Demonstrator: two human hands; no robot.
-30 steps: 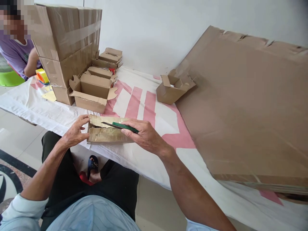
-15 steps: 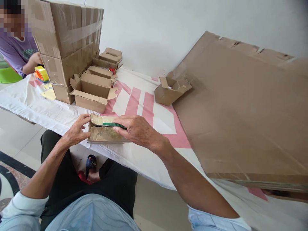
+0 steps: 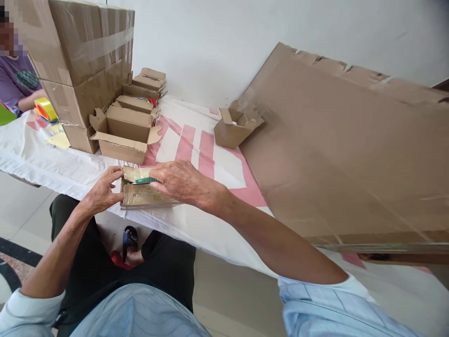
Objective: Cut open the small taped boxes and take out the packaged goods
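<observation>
— Left hand (image 3: 103, 192) and right hand (image 3: 177, 180), how are they placed?

— With thumb and fingers, the left one grips the left end of a low carton (image 3: 140, 196). The right one is closed around a green cutter (image 3: 146, 179), its tip pointing left over the slit between the two top flaps. How deep the blade sits, I cannot tell

— And where exactly is that low carton?

— At the near edge of the desk (image 3: 210, 234), in front of the person, its long side running along that edge. Beneath it is a white and pink cloth (image 3: 192, 145)

— What stands around it?

— Just beyond it, an open carton (image 3: 121, 151) with its flaps spread. Left of that rises a stack of taped cartons (image 3: 82, 47), with a yellow and orange tape roll (image 3: 46, 110) near its foot. Over to the right, a small open carton (image 3: 229, 133) tilts against a large cardboard box (image 3: 343, 154)

— Anyone else about?

— Someone in a purple top (image 3: 17, 82), at the far left, partly hidden by the stack

— And down below?

— One dark blue slipper (image 3: 129, 238), on a foot under the desk's edge
</observation>
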